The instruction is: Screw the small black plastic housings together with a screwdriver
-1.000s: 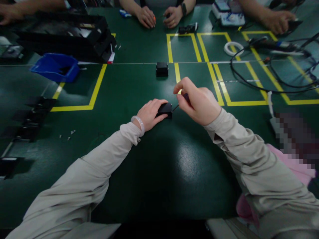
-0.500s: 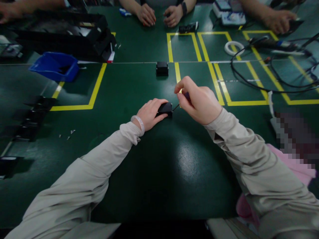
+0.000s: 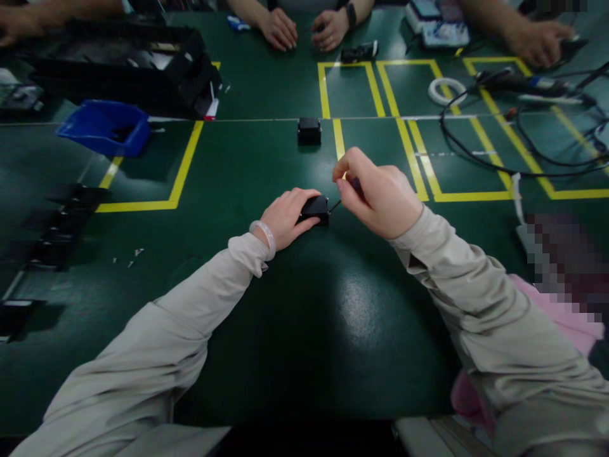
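Flat on the green table (image 3: 285,330), a small black block (image 3: 317,207) is gripped between the thumb and fingers of my left hand (image 3: 287,219). My right hand (image 3: 380,193) is closed around a screwdriver (image 3: 335,205), whose handle is mostly hidden in the palm. The thin shaft slants down to the block's right side, at a small screw there. Farther back stands a second black block (image 3: 309,131), touched by neither hand.
A blue bin (image 3: 107,127) and a large black tray (image 3: 118,70) are at the left, with loose screws (image 3: 136,252) nearer. Black parts (image 3: 59,228) line the left side. A white tape ring (image 3: 447,92) and cables lie right. Other people's hands (image 3: 280,30) rest across the table.
My right hand has shifted very slightly around the screwdriver. My left hand and the block it holds stay in place. At the far right, another person's hand has moved a little.
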Available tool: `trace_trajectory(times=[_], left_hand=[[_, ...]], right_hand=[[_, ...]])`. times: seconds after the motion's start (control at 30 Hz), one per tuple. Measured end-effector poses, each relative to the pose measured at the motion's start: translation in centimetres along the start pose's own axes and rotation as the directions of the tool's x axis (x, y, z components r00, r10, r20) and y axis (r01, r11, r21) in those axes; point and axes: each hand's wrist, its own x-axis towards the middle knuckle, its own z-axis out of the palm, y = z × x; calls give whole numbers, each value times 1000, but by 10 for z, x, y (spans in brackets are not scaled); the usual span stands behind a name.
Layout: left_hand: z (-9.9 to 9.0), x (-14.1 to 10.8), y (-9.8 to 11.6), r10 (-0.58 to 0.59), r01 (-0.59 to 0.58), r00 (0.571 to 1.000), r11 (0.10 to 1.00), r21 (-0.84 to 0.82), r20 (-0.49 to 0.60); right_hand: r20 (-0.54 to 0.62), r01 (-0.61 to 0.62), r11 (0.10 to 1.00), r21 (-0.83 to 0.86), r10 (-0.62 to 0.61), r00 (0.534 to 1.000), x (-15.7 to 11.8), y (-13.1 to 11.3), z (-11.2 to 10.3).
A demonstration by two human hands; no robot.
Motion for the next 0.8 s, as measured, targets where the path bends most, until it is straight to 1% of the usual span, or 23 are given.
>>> trace_trajectory(times=[0.33,0.8], left_hand=[[2,0,-3,4,-4,1000,1000,3,-2],[1,0,-2,-2,2,1000,1000,-1,4]], right_hand=[[-25,6,999,-33,-7,1000,0,1,1],[-14,2,999,-39,-3,1000,0,1,0]])
